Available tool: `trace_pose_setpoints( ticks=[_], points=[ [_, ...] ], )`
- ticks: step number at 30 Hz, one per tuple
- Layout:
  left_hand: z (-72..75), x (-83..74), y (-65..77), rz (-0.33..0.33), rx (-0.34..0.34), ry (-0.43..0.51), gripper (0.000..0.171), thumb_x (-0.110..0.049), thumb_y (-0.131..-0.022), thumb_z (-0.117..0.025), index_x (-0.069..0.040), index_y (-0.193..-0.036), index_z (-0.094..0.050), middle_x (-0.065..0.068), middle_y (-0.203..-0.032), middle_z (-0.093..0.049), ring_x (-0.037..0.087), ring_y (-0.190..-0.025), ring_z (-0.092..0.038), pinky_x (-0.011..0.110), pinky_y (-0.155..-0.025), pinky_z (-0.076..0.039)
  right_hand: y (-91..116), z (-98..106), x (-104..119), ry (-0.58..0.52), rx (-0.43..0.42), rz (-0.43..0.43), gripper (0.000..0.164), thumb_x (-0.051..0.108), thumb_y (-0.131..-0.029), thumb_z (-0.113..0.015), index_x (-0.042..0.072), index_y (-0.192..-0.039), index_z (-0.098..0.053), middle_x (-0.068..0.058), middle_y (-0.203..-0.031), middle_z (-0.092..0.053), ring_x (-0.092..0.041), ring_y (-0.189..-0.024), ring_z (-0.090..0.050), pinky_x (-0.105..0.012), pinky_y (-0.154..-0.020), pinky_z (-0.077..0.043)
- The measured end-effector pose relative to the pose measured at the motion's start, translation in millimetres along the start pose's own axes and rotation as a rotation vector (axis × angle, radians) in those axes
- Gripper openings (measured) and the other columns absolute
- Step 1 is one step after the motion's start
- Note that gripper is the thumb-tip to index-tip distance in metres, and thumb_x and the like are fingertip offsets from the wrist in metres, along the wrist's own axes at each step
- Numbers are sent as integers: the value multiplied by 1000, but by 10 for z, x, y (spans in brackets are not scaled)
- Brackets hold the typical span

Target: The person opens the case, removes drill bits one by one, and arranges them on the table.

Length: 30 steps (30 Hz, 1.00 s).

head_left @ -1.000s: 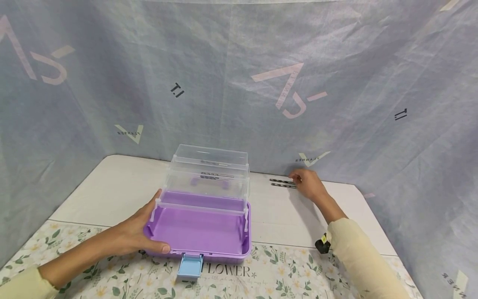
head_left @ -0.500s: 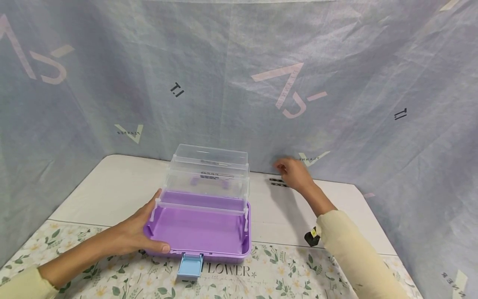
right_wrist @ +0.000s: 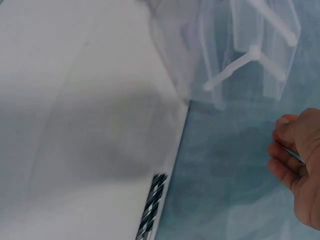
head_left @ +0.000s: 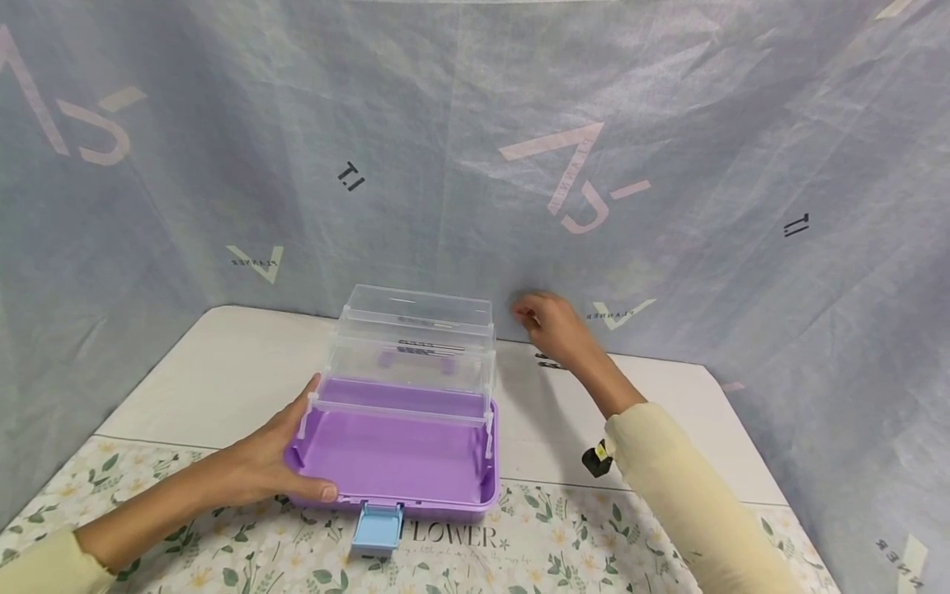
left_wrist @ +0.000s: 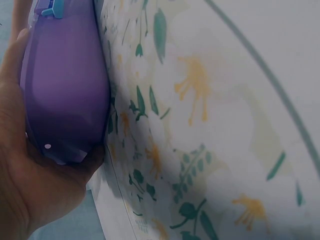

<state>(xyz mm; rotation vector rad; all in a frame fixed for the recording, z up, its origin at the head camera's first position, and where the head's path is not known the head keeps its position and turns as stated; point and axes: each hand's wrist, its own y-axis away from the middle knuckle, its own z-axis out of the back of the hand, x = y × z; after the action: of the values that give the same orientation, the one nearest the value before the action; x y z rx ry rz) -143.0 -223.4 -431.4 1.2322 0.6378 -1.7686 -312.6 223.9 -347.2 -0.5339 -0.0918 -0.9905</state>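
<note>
A purple toolbox [head_left: 401, 511] stands with its lid up and clear tiered trays [head_left: 419, 307] raised behind its hollow base. Its left end is gripped by my left hand [head_left: 260, 466], thumb over the front rim; the left wrist view shows that hand [left_wrist: 45, 195] round the purple end wall. Several drill bits [head_left: 430, 348] show through a clear tray. My right hand [head_left: 552, 326] hovers right of the trays, fingers curled and thumb near the index finger. I cannot tell whether it pinches something. Below it, drill bits [head_left: 547, 364] lie at the table's back edge.
A light blue latch [head_left: 378, 528] hangs from the toolbox's front. The floral cloth [head_left: 579, 544] covers the near part of the white table [head_left: 200, 363]. A grey-blue curtain [head_left: 445, 165] rises right behind the table. By my right sleeve hangs a small black device [head_left: 596, 459].
My right hand has moved left and up, away from the drill bits on the table and toward the clear trays. The left hand and toolbox have stayed in place.
</note>
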Motion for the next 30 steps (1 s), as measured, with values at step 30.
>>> trace_pose_setpoints(
  ticks=[30],
  points=[
    [-11,-38,1,-7,14,3,160,-23,-85,-100,-25,-176,31,45,-171,-20,33,-127,-70,35,-97,-66,-435,-190,640,-101,131,88,20,-3,-105,-73,0,-120,-87,-15,-119,-86,-31,-110,-83,-42,-98,-68]
  ],
)
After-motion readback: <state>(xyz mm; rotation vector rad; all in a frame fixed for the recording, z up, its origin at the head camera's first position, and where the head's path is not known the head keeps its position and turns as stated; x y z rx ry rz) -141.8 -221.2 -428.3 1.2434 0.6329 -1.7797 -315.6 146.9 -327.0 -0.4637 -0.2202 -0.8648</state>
